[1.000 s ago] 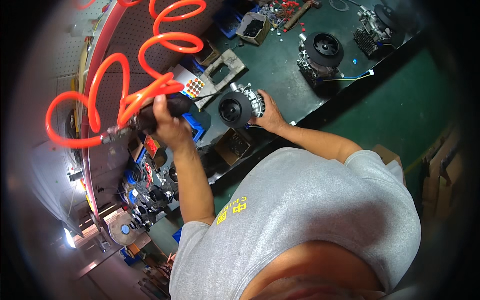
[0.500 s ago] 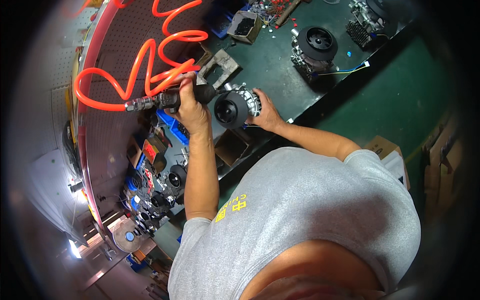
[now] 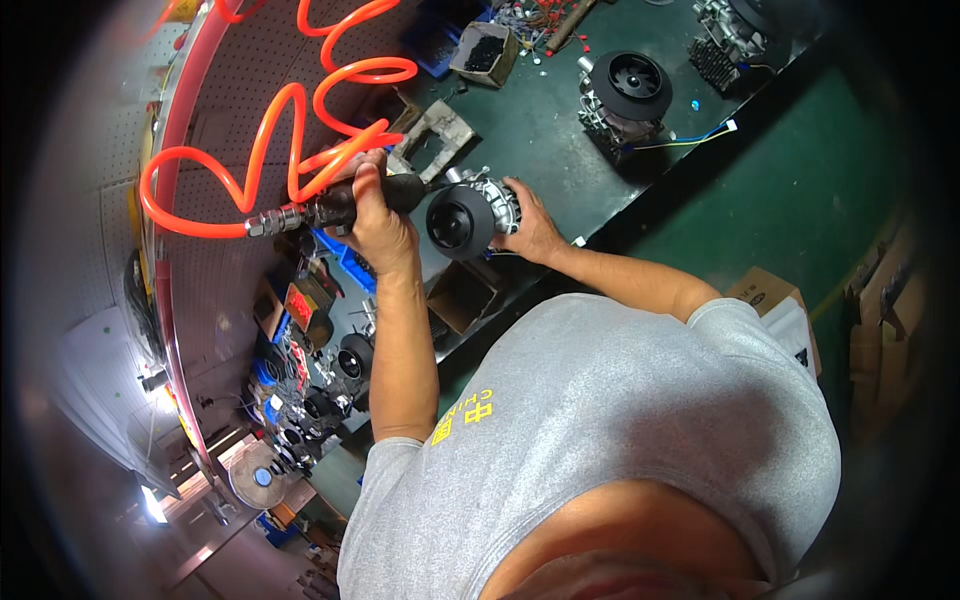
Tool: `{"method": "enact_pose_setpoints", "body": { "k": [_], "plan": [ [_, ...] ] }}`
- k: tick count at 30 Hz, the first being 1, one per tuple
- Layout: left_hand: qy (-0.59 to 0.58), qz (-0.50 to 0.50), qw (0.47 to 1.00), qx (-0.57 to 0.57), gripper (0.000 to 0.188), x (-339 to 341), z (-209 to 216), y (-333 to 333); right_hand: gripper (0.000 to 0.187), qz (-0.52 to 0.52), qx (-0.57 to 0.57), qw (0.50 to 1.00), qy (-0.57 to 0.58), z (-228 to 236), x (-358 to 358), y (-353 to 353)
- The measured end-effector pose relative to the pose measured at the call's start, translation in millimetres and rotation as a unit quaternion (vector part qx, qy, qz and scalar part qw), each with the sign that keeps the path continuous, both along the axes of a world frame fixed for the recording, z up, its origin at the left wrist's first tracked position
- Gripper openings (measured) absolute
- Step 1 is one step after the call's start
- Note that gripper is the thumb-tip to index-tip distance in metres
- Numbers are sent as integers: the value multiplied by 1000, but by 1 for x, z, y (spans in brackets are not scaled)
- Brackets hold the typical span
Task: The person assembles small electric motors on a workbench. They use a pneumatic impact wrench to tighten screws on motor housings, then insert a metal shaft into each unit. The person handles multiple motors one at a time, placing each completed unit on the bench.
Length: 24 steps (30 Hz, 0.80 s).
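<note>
My left hand [image 3: 383, 228] is closed around a black pneumatic screwdriver [image 3: 402, 191], which lies nearly level. An orange coiled air hose [image 3: 200, 233] joins its rear through a metal fitting [image 3: 275, 219]. The driver's front end points at a blower motor [image 3: 500, 199] with a silvery ribbed housing and a round black fan [image 3: 458, 222]. Whether its tip touches the housing is too small to tell. My right hand [image 3: 535, 232] grips the far right side of that housing, fingers over its top edge and the fan facing me.
Behind stands a second blower motor [image 3: 628, 88], its wires near the green bench [image 3: 540, 120] edge; another [image 3: 730, 45] is farther right. A grey block frame [image 3: 435, 140], a box of black parts [image 3: 487, 52] and an open carton [image 3: 465, 293] lie around. More motors [image 3: 352, 358] crowd the lower left.
The screwdriver has shifted slightly left, and its hose end has dropped a little. My right hand still holds the blower motor in nearly the same place.
</note>
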<state>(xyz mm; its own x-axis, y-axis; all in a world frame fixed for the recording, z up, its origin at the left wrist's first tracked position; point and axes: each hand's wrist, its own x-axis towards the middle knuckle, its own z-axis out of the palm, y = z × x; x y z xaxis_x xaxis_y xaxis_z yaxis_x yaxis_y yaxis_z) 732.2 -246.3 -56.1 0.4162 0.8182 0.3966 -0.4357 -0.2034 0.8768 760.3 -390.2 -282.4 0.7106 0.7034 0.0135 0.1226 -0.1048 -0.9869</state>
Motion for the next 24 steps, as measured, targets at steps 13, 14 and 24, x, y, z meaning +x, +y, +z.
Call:
{"method": "enact_pose_setpoints", "body": {
  "k": [13,14,24],
  "plan": [
    [101,-30,992,73,20,1,11,-20,116,-5,-3,1000,-28,2,0,0],
    [100,-30,992,66,19,1,9,-18,116,-3,0,1000,-27,0,0,0],
    [122,-70,988,65,17,3,-9,0,121,3,-2,1000,-24,-7,-1,-1]
  ]
}}
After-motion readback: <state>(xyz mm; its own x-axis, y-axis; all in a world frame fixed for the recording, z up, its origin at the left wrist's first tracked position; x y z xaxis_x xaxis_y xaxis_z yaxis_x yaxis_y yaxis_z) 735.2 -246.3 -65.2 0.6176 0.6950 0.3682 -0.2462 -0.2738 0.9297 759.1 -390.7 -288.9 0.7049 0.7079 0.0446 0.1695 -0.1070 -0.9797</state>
